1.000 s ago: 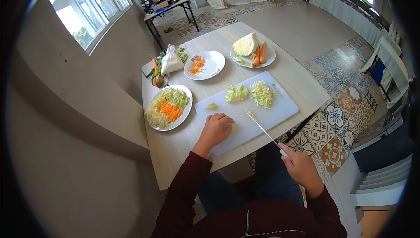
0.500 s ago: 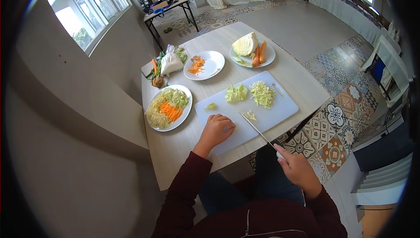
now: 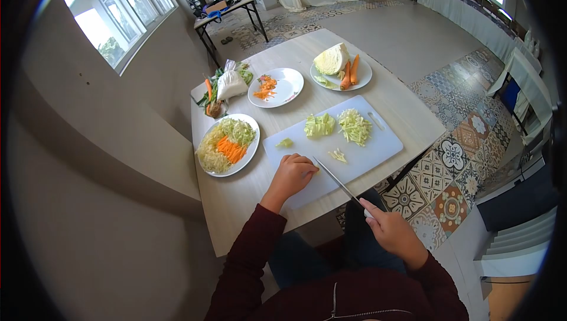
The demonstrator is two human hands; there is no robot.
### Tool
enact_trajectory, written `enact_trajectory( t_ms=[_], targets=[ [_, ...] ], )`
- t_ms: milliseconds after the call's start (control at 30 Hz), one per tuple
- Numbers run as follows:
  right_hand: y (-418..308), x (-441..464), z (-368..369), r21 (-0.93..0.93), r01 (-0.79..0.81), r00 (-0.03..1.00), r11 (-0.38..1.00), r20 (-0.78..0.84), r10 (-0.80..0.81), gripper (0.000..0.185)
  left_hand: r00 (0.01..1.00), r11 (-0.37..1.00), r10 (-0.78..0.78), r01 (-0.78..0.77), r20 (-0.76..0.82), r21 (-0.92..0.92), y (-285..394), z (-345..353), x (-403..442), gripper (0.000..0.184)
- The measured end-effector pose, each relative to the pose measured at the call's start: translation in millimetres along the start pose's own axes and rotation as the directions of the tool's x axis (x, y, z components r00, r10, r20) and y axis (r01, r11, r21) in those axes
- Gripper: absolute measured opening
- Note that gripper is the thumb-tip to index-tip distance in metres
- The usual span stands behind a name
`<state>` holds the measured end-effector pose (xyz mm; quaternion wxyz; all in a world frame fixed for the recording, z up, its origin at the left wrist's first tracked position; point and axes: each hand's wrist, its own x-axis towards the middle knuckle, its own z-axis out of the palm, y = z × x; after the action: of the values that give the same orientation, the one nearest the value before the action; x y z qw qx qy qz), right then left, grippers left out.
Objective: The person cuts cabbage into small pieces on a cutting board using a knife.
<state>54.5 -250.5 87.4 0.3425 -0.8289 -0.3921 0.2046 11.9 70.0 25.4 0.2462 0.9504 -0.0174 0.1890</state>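
My right hand (image 3: 394, 230) grips the handle of a knife (image 3: 337, 180). Its blade slants over the white cutting board (image 3: 377, 151), the tip close to my left fingers. With curled fingers, my left hand (image 3: 292, 175) presses a small piece of cabbage (image 3: 318, 167) on the board; most of that piece is hidden under the fingers. Thin cabbage strips (image 3: 338, 155) lie just beyond the blade. Farther up the board are cut cabbage leaves (image 3: 319, 125), a heap of shredded cabbage (image 3: 355, 127) and a small leaf scrap (image 3: 284, 143).
Left of the board, a plate (image 3: 255, 148) bears shredded cabbage and carrot. Behind it are a plate (image 3: 289, 88) with carrot bits and a plastic bag (image 3: 231, 86) among vegetables. A plate (image 3: 366, 76) with a cabbage wedge (image 3: 332, 59) and carrots (image 3: 354, 70) stands at the back right.
The knife and my right hand have shifted left, bringing the blade from the cabbage strips toward my left fingers. My left hand stays nearly in place, its fingertips slightly changed.
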Motion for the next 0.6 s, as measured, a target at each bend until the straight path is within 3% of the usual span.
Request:
enact_trajectory(
  t_ms=[500,600],
  targets=[
    [2.3,5.2,4.8,-0.037,0.052,0.998,0.998,-0.039,-0.054,0.046,0.998,0.999,0.049,-0.049,-0.038,0.004,-1.8,2.5,0.3,0.009],
    [-4.4,4.5,1.1,-0.035,0.03,0.999,0.999,0.027,-0.03,0.047,0.998,0.999,0.043,-0.042,-0.053,0.018,-1.8,4.6,0.3,0.008]
  ],
)
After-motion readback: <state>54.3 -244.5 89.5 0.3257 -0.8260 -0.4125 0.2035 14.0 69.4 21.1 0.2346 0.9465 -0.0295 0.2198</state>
